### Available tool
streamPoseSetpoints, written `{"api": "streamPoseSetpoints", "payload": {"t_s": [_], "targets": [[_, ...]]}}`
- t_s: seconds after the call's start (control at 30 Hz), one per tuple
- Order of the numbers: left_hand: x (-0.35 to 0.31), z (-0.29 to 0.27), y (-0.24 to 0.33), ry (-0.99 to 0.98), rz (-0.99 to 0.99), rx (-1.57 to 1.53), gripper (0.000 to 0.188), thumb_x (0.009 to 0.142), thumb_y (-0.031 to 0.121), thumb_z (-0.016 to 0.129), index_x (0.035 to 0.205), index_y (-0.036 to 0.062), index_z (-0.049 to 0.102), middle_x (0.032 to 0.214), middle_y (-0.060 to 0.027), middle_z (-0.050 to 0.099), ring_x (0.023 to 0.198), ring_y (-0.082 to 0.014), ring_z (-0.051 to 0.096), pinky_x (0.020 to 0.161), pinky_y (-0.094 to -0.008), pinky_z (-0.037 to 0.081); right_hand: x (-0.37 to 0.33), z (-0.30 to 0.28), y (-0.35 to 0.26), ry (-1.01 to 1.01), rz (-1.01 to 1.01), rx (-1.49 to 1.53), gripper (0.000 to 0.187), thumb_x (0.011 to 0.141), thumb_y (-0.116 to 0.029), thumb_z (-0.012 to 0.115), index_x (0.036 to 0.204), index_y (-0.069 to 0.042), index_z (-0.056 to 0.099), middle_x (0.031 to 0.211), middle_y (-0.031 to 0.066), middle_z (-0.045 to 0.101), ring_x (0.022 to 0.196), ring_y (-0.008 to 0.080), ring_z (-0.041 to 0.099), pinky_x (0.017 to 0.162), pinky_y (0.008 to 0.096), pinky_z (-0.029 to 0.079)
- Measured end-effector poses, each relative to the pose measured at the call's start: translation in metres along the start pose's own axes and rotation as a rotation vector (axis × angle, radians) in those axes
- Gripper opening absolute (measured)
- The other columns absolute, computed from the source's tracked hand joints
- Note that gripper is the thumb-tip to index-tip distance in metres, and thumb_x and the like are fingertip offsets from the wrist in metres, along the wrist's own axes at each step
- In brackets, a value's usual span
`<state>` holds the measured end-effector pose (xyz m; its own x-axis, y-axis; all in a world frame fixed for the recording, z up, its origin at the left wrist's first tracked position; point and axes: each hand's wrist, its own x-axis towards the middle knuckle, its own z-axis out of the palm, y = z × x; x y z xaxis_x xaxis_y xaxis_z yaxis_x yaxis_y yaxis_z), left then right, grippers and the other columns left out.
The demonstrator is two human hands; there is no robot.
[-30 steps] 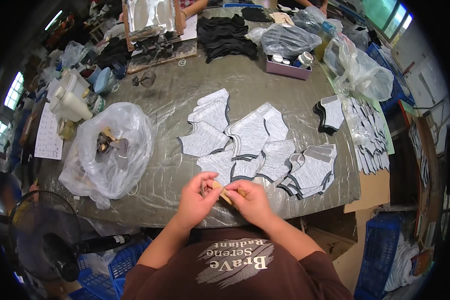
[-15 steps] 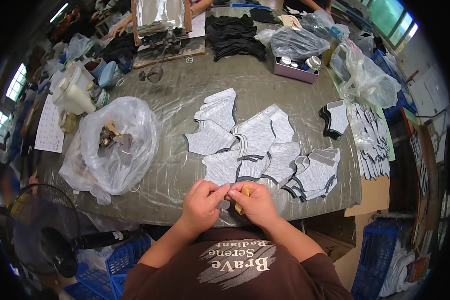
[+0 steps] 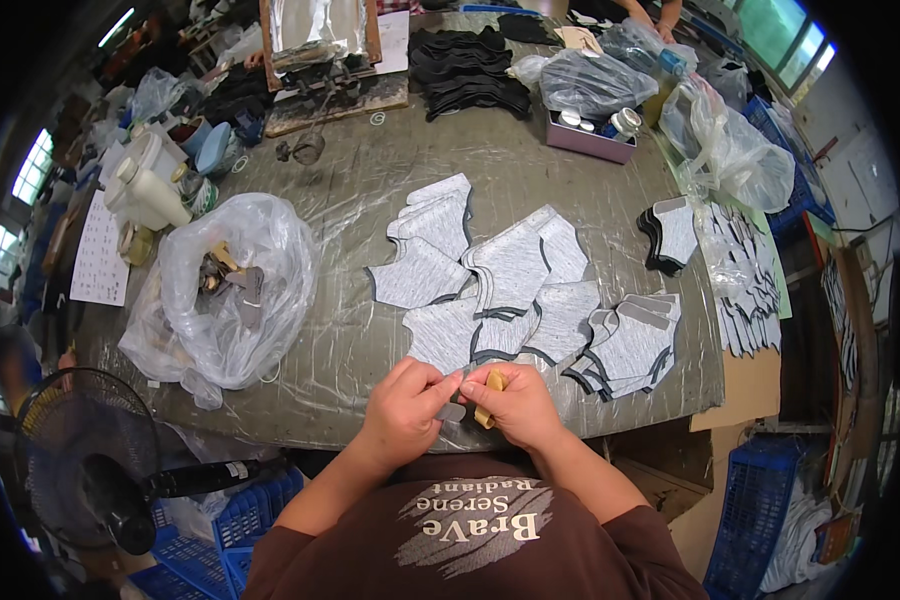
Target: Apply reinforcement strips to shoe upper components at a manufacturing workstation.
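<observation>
Both my hands are close together at the table's near edge. My left hand (image 3: 407, 408) pinches a small grey rounded piece (image 3: 452, 411), which looks like fabric. My right hand (image 3: 522, 408) is closed on a folded tan strip (image 3: 490, 399), with thumb and forefinger meeting the left fingertips. What lies between the fingertips is too small to make out. Just beyond the hands are stacked grey fabric pieces (image 3: 440, 332) with dark edges, spread in overlapping piles. Another pile of these cut pieces (image 3: 630, 345) lies to the right.
On the left sits a clear plastic bag (image 3: 295, 330) holding grey and tan scraps. A small dark-backed stack (image 3: 675, 235) lies at the right. Farther off are black fabric stacks (image 3: 470, 75), a purple box (image 3: 590, 145) of bottles, and a co-worker's hands (image 3: 660, 18). A fan (image 3: 90, 450) stands at lower left.
My fingers shift slightly around the grey piece and the tan strip, and the strip tilts a little. At the far side, a co-worker's hands have moved.
</observation>
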<state>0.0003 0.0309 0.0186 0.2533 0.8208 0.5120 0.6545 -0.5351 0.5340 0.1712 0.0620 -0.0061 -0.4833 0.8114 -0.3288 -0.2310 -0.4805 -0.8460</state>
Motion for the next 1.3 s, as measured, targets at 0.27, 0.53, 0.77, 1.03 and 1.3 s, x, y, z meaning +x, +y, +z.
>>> {"api": "streamPoseSetpoints", "payload": {"t_s": [0.27,0.53,0.77,1.03,1.3], "targets": [[-0.003,0.006,-0.004,0.0,-0.055,-0.193,0.032,0.063,-0.007,0.062,0.095,0.0008,0.064,0.076,-0.0099,0.057,0.069,-0.0254,0.055,0.057,-0.0332,0.045,-0.001,-0.001,-0.003,0.006,0.029,0.026,0.005,0.081,-0.004,0.064,0.081,0.001,0.065,0.074,0.0033,0.063,0.062,0.0069,0.054,0.055,0.0203,0.043],[0.002,-0.004,-0.011,-0.061,-0.059,-0.365,0.032,0.069,-0.007,0.06,0.099,0.0006,0.061,0.081,-0.0118,0.059,0.07,-0.0265,0.057,0.06,-0.0348,0.047,-0.001,0.002,-0.012,-0.072,0.052,0.08,0.01,0.086,-0.009,0.062,0.085,0.001,0.062,0.076,0.0052,0.062,0.066,0.0087,0.056,0.058,0.0209,0.044],[0.006,-0.012,-0.003,-0.153,0.108,0.006,0.047,0.051,-0.006,0.059,0.097,-0.0017,0.061,0.088,-0.0102,0.059,0.073,-0.0268,0.057,0.056,-0.0344,0.048,-0.001,-0.003,-0.003,-0.038,0.038,-0.039,0.011,0.087,-0.012,0.062,0.082,-0.002,0.064,0.071,0.0004,0.061,0.06,0.0052,0.052,0.054,0.0197,0.041],[0.003,-0.008,-0.009,-0.106,0.128,-0.056,0.047,0.05,-0.004,0.06,0.096,-0.0033,0.061,0.089,-0.0112,0.059,0.072,-0.0265,0.057,0.056,-0.034,0.048,0.0,-0.001,-0.002,-0.018,0.037,0.016,0.009,0.084,-0.009,0.064,0.083,-0.001,0.064,0.072,0.0019,0.063,0.06,0.0059,0.054,0.054,0.0197,0.042],[0.003,-0.007,-0.004,-0.139,0.121,-0.018,0.046,0.05,-0.004,0.059,0.096,-0.0047,0.061,0.09,-0.0117,0.059,0.073,-0.0267,0.057,0.055,-0.0342,0.048,-0.001,-0.002,-0.001,-0.012,0.041,-0.017,0.009,0.084,-0.009,0.064,0.082,0.0,0.064,0.073,0.0025,0.063,0.062,0.0063,0.054,0.054,0.0198,0.043]]}}
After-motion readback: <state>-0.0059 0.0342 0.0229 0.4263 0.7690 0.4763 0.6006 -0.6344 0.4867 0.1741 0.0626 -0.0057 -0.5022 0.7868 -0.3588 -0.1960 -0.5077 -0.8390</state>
